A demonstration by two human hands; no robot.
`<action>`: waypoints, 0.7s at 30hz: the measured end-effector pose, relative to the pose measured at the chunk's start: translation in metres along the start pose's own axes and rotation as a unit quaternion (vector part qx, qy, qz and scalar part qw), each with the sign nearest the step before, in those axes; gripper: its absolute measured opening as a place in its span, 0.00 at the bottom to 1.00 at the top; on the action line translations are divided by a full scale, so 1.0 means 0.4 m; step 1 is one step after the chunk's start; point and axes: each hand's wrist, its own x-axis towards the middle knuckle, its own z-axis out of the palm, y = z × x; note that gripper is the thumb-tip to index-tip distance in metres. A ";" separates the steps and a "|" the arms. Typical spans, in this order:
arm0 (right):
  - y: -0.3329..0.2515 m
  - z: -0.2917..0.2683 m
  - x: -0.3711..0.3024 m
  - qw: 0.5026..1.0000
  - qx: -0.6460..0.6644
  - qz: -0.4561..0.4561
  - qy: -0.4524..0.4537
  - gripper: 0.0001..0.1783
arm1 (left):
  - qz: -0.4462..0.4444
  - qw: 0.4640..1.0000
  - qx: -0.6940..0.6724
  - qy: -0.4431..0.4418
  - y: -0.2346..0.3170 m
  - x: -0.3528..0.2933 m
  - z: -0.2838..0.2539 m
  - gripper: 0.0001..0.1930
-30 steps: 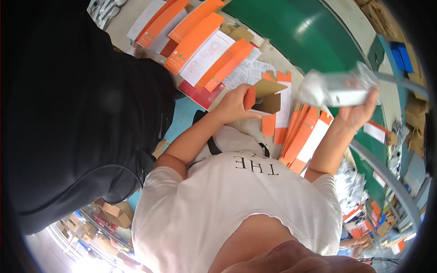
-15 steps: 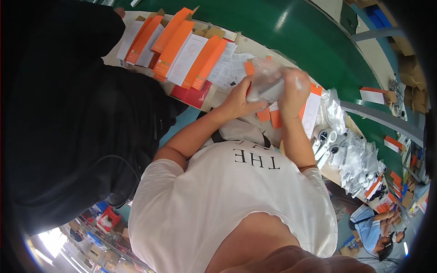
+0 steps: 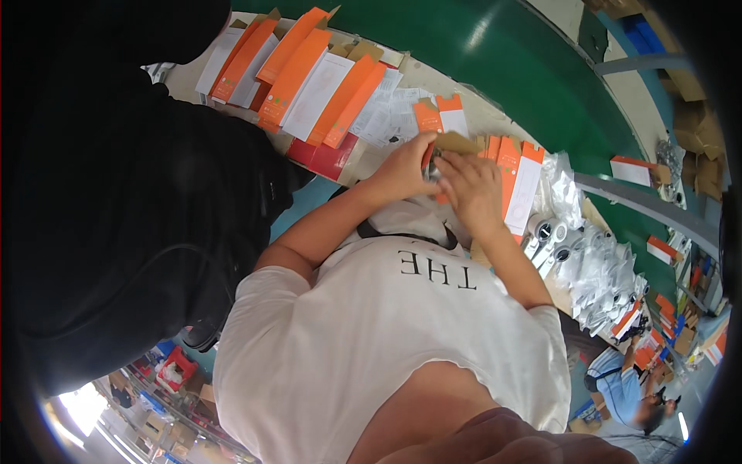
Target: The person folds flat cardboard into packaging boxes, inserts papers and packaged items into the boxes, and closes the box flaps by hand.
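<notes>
In front of my chest, my left hand [image 3: 405, 167] is wrapped round a small orange carton, mostly hidden by my hands, with its brown cardboard flap [image 3: 456, 142] standing up. A greyish plastic-bagged item [image 3: 433, 167] shows at the carton's mouth; what is in the bag I cannot make out. The fingers of my right hand [image 3: 473, 189] are bent over that mouth, against the bagged item. Just to the right of my right hand stand several orange-and-white cartons [image 3: 512, 174]. Beyond my hands are more small orange-and-white cartons [image 3: 440, 116].
Open orange-and-white cartons [image 3: 309, 85] stand in a row at the left, with printed sheets [image 3: 394, 116] and a red box [image 3: 325, 156] beside them. White devices in clear bags [image 3: 595, 267] are heaped at the right. A person in black [image 3: 154, 216] is close on my left; green surface [image 3: 440, 39] lies beyond.
The clear-bagged item, held up between both hands before, is now at the mouth of an open carton. My right hand has come lower and nearer the left.
</notes>
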 end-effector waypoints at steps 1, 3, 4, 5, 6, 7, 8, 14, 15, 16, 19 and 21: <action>-0.021 -0.027 0.000 0.999 -0.027 0.008 -0.025 0.23 | 0.043 0.999 0.002 -0.027 0.002 0.003 -0.003 0.43; -0.049 -0.050 -0.012 0.998 -0.023 -0.009 -0.062 0.29 | 0.085 0.992 0.013 -0.090 -0.021 -0.008 0.001 0.43; -0.050 -0.055 -0.019 0.997 -0.019 -0.018 -0.079 0.31 | 0.089 0.991 0.012 -0.097 -0.020 -0.007 0.006 0.43; -0.043 -0.026 -0.037 0.995 -0.029 -0.032 -0.094 0.30 | 0.058 0.991 0.019 -0.121 -0.014 -0.011 0.009 0.43; -0.039 -0.012 -0.043 0.995 -0.033 -0.026 -0.091 0.30 | 0.027 0.989 0.027 -0.145 -0.009 -0.015 0.012 0.43; -0.039 -0.002 -0.045 0.993 -0.014 -0.026 -0.110 0.28 | 0.046 0.988 0.052 -0.138 -0.010 -0.020 0.017 0.41; -0.039 0.002 -0.042 0.991 0.004 -0.026 -0.128 0.27 | 0.050 0.987 0.053 -0.140 -0.016 -0.023 0.030 0.41; 0.050 -0.021 -0.036 0.990 0.136 0.025 -0.028 0.23 | 0.175 0.967 0.174 -0.069 0.025 0.051 0.028 0.32; 0.058 -0.045 -0.025 0.992 0.093 0.029 0.076 0.27 | 0.141 0.981 0.130 0.020 0.052 0.075 0.010 0.31; 0.051 -0.061 -0.006 0.975 0.068 0.147 0.153 0.38 | 0.016 0.997 -0.021 0.067 0.087 0.096 -0.020 0.35; 0.171 -0.042 0.038 0.838 0.448 0.289 -0.117 0.43 | 0.210 0.974 0.085 -0.010 0.086 0.166 0.003 0.40; 0.253 0.019 0.018 0.886 0.393 0.247 0.000 0.43 | 0.255 0.967 -0.007 0.004 0.107 0.211 0.040 0.41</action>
